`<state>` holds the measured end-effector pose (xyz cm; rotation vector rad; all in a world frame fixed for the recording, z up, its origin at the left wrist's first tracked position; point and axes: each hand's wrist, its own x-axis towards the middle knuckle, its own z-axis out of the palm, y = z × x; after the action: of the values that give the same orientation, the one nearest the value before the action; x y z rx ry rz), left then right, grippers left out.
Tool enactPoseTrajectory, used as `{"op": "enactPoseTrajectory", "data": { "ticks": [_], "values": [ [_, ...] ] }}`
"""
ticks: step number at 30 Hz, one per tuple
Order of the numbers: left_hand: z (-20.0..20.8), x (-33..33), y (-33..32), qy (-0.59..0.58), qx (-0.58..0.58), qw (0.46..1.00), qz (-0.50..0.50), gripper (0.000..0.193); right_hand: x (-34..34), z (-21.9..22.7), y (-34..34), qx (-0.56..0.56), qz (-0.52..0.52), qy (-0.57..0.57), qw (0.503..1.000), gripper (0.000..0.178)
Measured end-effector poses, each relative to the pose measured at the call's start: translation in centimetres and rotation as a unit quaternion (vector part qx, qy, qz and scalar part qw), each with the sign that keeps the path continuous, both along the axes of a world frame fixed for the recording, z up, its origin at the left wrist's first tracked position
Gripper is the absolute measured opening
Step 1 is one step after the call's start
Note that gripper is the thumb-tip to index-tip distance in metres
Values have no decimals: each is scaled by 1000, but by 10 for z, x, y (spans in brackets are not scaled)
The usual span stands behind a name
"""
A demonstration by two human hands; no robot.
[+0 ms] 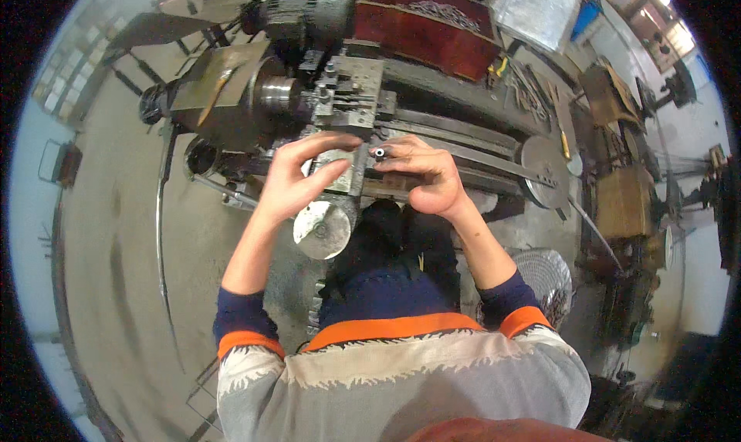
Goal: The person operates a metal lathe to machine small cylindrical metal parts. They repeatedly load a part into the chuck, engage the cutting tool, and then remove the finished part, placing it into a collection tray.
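As right hand [424,168] curls, tube [380,153] at fingertips [392,165].

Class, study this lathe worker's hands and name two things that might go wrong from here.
1. The small round part is pinched at the fingertips of the right hand, so it might slip and drop among the machine's rails.
2. The left hand, open and bare close to the toolpost, could be nipped if the machine moved.
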<state>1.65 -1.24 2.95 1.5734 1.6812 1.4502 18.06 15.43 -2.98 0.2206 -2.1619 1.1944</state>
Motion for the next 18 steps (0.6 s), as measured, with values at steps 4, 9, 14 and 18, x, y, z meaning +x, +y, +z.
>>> {"op": "enactPoseTrajectory", "data": {
  "ticks": [4,9,14,18],
  "values": [
    [-13,23,43,-43,65,993,-91,22,25,9,4,-16,-21,-7,1000,53],
    [-19,36,56,-85,31,991,-104,17,38,9,7,-21,-41,-19,999,52],
    [-22,36,56,-85,17,992,-96,17,36,2,8,-32,-35,-8,999,48],
    [-28,33,57,-101,7,990,-93,19,34,-1,11,-26,-35,-23,999,47]
  ]
}}
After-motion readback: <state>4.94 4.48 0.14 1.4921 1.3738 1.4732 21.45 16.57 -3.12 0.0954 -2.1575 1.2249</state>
